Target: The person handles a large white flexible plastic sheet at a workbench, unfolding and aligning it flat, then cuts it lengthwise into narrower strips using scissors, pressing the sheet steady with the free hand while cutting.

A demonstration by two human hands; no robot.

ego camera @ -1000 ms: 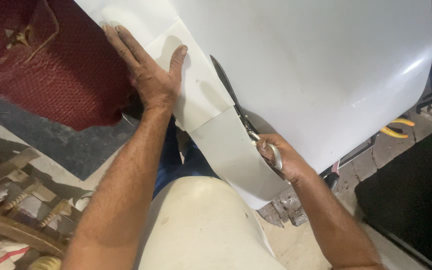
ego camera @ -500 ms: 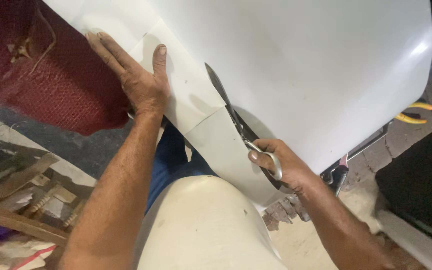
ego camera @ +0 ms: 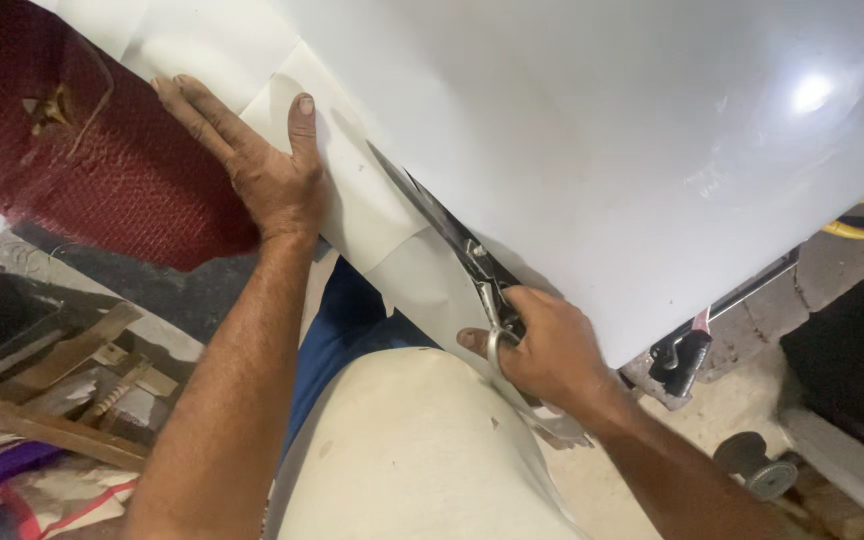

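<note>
White sheet lies under my flat, spread left hand; right hand fingers grip scissors, closed through handles.

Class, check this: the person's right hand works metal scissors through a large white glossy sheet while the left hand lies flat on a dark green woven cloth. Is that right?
Not quite. In the head view the left hand lies flat on the large white glossy sheet, beside a dark red woven cloth. The right hand does work the metal scissors through it.
</note>
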